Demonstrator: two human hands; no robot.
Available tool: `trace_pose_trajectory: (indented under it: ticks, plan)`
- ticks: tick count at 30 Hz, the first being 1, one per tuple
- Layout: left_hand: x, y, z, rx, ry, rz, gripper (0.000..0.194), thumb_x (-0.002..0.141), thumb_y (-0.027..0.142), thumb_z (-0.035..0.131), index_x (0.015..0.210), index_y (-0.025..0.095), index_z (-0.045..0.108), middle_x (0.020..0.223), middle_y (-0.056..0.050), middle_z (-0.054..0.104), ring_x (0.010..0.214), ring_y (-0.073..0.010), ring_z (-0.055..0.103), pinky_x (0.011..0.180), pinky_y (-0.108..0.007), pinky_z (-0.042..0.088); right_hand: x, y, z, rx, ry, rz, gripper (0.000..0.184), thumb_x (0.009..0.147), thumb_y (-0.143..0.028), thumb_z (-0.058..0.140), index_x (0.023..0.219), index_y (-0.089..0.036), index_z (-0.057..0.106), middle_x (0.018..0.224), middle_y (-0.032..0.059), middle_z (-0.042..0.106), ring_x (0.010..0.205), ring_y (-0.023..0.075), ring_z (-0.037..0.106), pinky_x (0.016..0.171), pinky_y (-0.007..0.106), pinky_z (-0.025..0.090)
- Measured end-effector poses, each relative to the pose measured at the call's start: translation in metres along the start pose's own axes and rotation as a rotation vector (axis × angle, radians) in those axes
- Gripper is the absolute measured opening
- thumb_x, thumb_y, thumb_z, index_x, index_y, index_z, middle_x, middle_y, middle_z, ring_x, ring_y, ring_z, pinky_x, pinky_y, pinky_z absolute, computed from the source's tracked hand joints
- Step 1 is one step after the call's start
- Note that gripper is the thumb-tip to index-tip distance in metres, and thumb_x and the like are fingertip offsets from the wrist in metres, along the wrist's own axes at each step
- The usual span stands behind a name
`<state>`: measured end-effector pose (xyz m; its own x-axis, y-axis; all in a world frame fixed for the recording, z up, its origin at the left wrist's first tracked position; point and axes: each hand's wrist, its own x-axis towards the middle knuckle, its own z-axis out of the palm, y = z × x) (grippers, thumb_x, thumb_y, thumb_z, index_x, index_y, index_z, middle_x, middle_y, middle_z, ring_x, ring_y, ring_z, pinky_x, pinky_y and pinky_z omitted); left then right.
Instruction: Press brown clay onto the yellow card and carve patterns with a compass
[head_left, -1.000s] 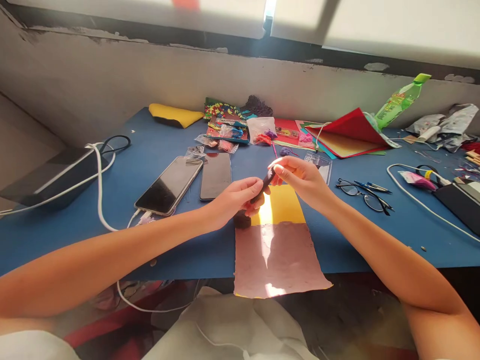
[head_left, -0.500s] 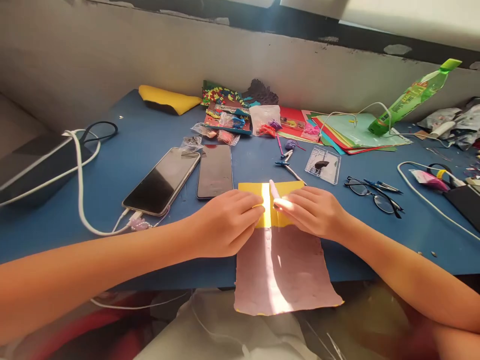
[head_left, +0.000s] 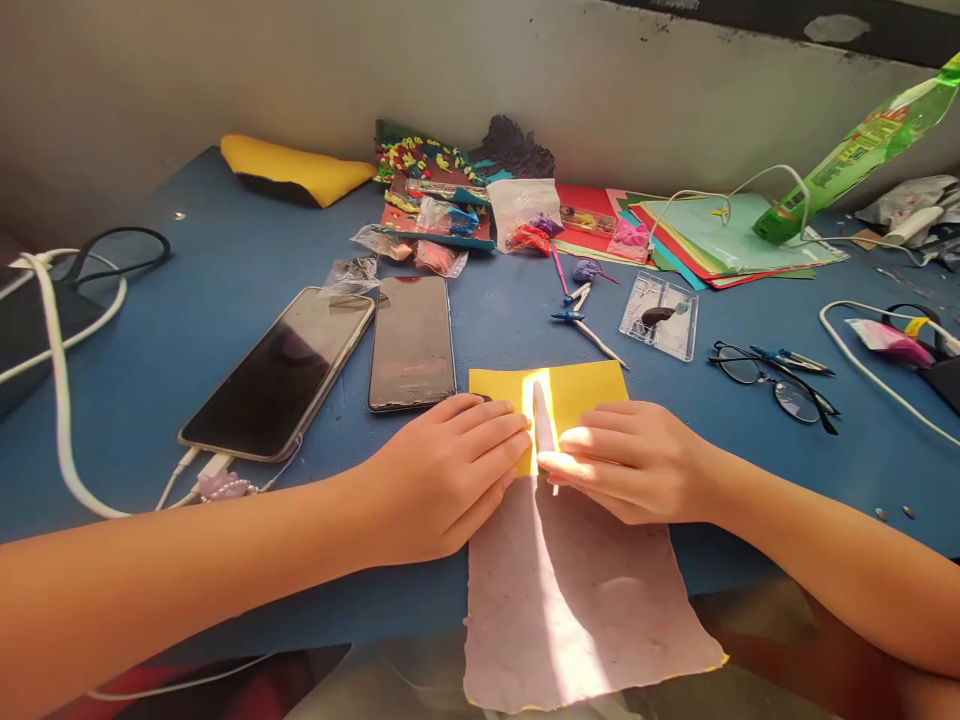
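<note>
A yellow sheet point(head_left: 581, 385) lies on the blue table point(head_left: 247, 250), and a pinkish-mauve sheet point(head_left: 570, 600) overlaps its near end and hangs over the table's front edge. My left hand point(head_left: 450, 475) rests on the left side of the seam between them, its fingers lying flat and together. My right hand point(head_left: 637, 460) sits on the right side, fingertips pointing left. It pinches a slim pale-pink tool point(head_left: 541, 425) that stands along a strip of sunlight between the two hands. The hands' fingertips nearly meet at the tool.
Two dark phones point(head_left: 281, 370) point(head_left: 411, 340) lie left of the sheets, one on a white cable point(head_left: 56, 400). Behind are a clear plastic box point(head_left: 660, 315), small tools point(head_left: 589, 330), glasses point(head_left: 772, 385), stacked coloured paper point(head_left: 720, 245), a green bottle point(head_left: 862, 150), craft bags point(head_left: 450, 215) and a yellow cushion point(head_left: 289, 170).
Both hands came down from mid-air onto the sheets and moved toward me. The dark piece my left hand held is no longer seen. The red sheet at the back dropped flat.
</note>
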<state>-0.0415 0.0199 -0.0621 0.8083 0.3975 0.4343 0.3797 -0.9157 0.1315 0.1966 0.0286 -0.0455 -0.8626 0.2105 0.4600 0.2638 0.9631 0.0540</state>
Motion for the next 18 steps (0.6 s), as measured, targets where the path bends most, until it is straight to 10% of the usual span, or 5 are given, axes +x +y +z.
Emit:
trace_pose_trajectory:
  ticks: [18]
  plan:
    - [-0.002,0.001,-0.005,-0.093,-0.099,0.058,0.032,0.093,0.016,0.043,0.121,0.016,0.058,0.127,-0.016,0.06,0.118,-0.0257,0.054,0.1,-0.045,0.04,-0.002,0.012,0.002,0.485,-0.053,0.358,0.009,0.09,-0.016,0.053,0.095,-0.016,0.061,0.079,0.0045,0.063,0.071,0.0115,0.056,0.064,0.023,0.047]
